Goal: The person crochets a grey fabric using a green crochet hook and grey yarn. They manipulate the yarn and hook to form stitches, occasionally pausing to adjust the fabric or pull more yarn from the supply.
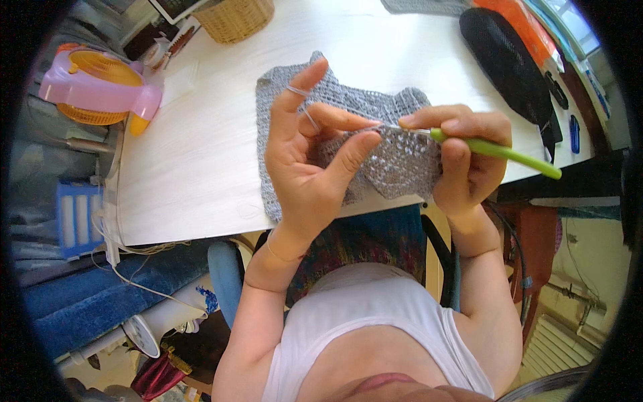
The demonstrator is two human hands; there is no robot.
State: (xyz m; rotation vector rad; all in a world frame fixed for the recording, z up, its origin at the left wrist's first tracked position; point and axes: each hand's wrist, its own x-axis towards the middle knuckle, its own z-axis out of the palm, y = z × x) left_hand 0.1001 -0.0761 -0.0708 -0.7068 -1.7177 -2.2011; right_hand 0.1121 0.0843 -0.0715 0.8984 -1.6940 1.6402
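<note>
A grey crocheted piece (402,163) with openwork stitches hangs from my fingers, and part of it rests on the table's front edge. My left hand (311,151) pinches its upper edge between thumb and middle finger. Grey yarn (298,91) wraps around the raised left index finger and runs down towards the work. In my right hand (472,145) is a crochet hook with a green handle (517,157). Its metal shaft (407,130) points left and meets the edge at my left fingertips. The hook's very tip is hidden by yarn and fingers.
On the white table (201,166) stand a pink and yellow fan (98,88) at left and a wicker basket (235,19) at the back. A black case (505,65), a blue pen-like object (574,134) and a small black item (556,90) lie at right. Cables (150,247) hang at the left edge.
</note>
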